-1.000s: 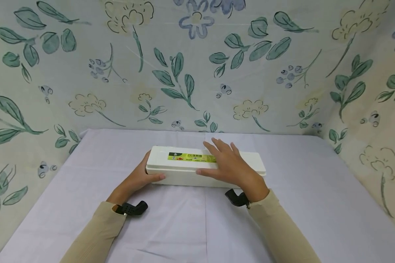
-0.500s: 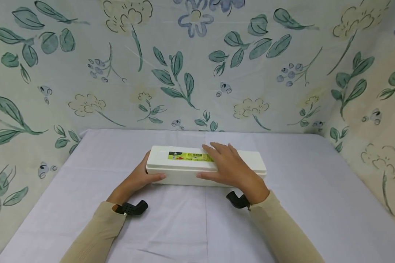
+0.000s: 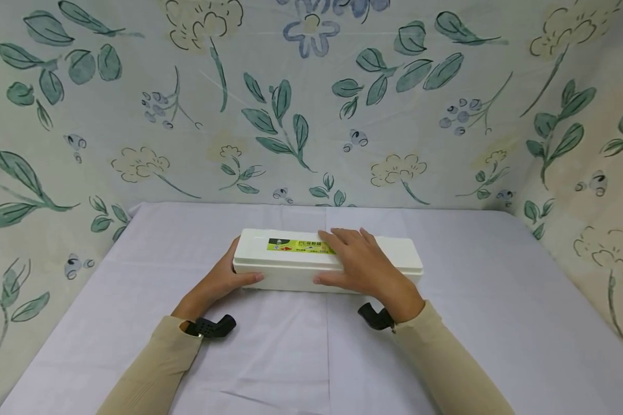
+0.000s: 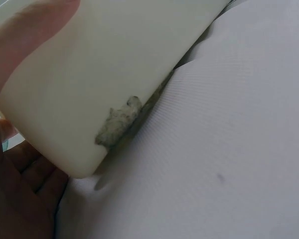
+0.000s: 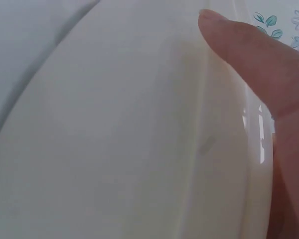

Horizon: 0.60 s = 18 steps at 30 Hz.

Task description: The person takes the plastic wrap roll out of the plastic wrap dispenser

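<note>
A long white cling film box lies crosswise on the white cloth, its lid down. Part of the yellow-green label on the lid is covered by my right hand. That hand spans the lid, thumb along the front and fingers reaching to the far edge. My left hand grips the left end, thumb on the front face and fingers behind the end. In the left wrist view, a rough grey patch marks the box's lower edge. The right wrist view has the right thumb at the lid's front edge.
White cloth with a few creases covers the table. Behind it hangs a curtain printed with leaves and flowers. Each wrist carries a black camera mount, the left one and the right one.
The right fingers have come down from a raised, spread pose onto the lid. My left hand keeps its grip on the box's end, and the box stays in place.
</note>
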Each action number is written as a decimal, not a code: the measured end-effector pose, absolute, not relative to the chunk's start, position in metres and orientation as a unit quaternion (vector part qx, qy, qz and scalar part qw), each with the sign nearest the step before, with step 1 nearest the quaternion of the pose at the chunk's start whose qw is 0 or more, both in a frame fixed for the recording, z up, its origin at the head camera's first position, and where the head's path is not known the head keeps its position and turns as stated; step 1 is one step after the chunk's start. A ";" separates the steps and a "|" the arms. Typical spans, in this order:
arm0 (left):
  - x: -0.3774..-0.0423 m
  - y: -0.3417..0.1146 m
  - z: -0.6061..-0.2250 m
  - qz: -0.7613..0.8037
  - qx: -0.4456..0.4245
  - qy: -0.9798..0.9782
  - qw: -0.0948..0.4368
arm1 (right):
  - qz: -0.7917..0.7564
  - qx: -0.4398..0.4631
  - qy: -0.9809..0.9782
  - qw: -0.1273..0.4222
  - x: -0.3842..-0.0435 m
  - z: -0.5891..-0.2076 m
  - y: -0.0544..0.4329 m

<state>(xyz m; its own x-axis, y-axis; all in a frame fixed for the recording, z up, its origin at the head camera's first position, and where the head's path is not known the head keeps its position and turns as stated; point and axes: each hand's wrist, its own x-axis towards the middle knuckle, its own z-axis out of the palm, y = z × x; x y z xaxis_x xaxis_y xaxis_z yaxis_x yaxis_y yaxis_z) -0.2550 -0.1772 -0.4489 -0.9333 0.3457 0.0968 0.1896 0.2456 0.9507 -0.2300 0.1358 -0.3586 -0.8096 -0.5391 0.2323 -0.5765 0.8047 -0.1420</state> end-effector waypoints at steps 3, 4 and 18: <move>-0.256 -0.177 -0.449 0.589 0.172 0.787 0.064 | 0.096 0.299 -0.944 0.099 -0.231 -0.360 0.136; -0.256 -0.177 -0.450 0.589 0.173 0.787 0.064 | 0.094 0.300 -0.944 0.100 -0.231 -0.360 0.136; -0.255 -0.176 -0.449 0.593 0.169 0.784 0.069 | 0.086 0.311 -0.939 0.119 -0.231 -0.362 0.137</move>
